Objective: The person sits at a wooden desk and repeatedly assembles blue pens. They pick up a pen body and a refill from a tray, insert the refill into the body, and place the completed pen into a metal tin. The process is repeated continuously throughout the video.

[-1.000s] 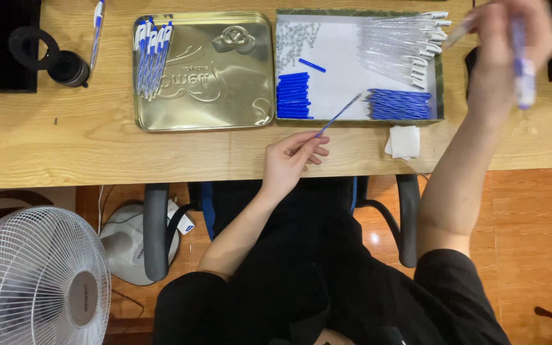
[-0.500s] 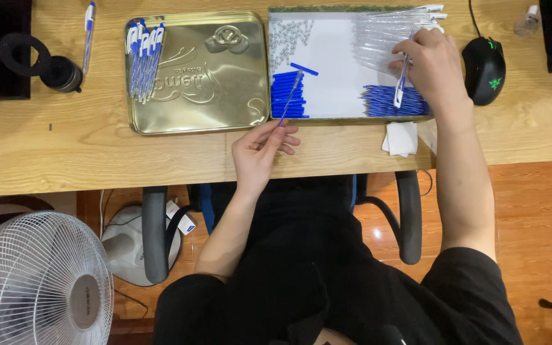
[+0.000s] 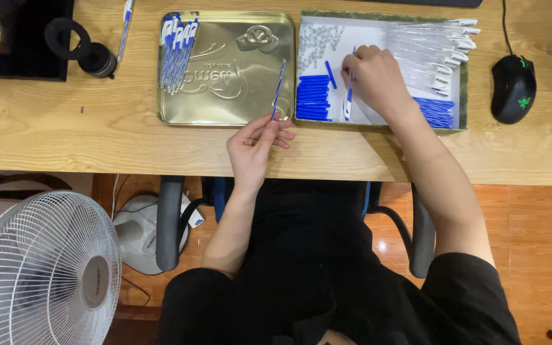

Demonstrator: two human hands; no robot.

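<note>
My left hand (image 3: pixel 256 144) pinches a thin blue pen refill (image 3: pixel 278 89) that slants up over the corner of a gold metal tray (image 3: pixel 225 96). Several finished blue-and-white pens (image 3: pixel 176 48) lie in that tray's far left corner. My right hand (image 3: pixel 374 78) rests inside a white-lined parts box (image 3: pixel 459 121) and holds a pen barrel (image 3: pixel 349 97) upright beside a stack of short blue caps (image 3: pixel 314 97). Clear pen barrels (image 3: pixel 426 45), more blue refills (image 3: pixel 436 112) and small springs (image 3: pixel 317 38) fill the box.
A black computer mouse (image 3: pixel 513 87) sits right of the box. A black round object (image 3: pixel 87 51) and a loose pen (image 3: pixel 124 20) lie at the far left of the wooden desk (image 3: pixel 65 134). A white fan (image 3: pixel 39 268) stands on the floor below.
My right hand came down from the air into the box and slid left to the blue caps. My left hand moved left with the refill, over the tray corner.
</note>
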